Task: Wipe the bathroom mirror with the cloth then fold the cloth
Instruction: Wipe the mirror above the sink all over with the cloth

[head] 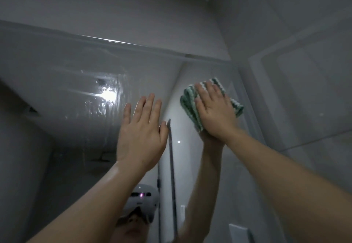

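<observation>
- Right hand point(214, 109) is up in the right-centre of the frame, fingers straight and only slightly spread, palm pressing the cloth point(192, 105) flat against the mirror point(57, 67). A flat palm spreads the pressure, so the whole pad of fabric does the wiping.
- The green-and-white striped cloth is bunched into a thick wad under that palm, its edges poking out above, left and right of the fingers, close to the mirror's upper right corner.
- Left hand point(142, 134) sits centre frame, fingers straight and close together, holding nothing. Whether it actually touches the glass I cannot tell; it looks placed to brace the reach.
- Streaks and a bright glare show at upper left of the glass, so wiping looks unfinished there.
- Folding hasn't begun; the cloth is crumpled.
</observation>
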Demonstrator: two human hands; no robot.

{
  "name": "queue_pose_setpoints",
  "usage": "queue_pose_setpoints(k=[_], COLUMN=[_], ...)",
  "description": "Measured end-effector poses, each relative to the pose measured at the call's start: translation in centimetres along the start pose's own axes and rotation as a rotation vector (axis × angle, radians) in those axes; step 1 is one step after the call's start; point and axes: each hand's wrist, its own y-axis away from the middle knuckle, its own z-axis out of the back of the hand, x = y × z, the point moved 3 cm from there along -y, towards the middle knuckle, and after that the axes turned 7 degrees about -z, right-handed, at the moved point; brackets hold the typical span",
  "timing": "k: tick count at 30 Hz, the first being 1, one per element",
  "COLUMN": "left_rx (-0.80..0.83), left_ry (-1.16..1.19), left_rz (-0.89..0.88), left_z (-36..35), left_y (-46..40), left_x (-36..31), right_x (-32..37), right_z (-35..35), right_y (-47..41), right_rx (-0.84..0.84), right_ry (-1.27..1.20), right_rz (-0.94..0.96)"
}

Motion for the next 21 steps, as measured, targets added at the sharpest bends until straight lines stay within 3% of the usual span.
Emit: queue_pose_setpoints(k=[9, 16, 21], left_rx=[-0.031, -0.031, -0.029], left_ry=[0.014, -0.006, -0.006], left_rz=[0.011, 0.028, 0.035], left_z=[0.0, 0.0, -0.1], left_y=[0.0, -0.1, -0.1], left_x=[0.1, -0.1, -0.1], right_x=[-6.4, -5.9, -2.8], right_z=[1.1, 0.5, 0.5], right_y=[-0.5, 0.6, 3.4], right_rx=[-0.004, 0.063, 0.095], right_ry=[0.023, 0.018, 0.028], right_rz=[-0.198, -0.376, -0.293])
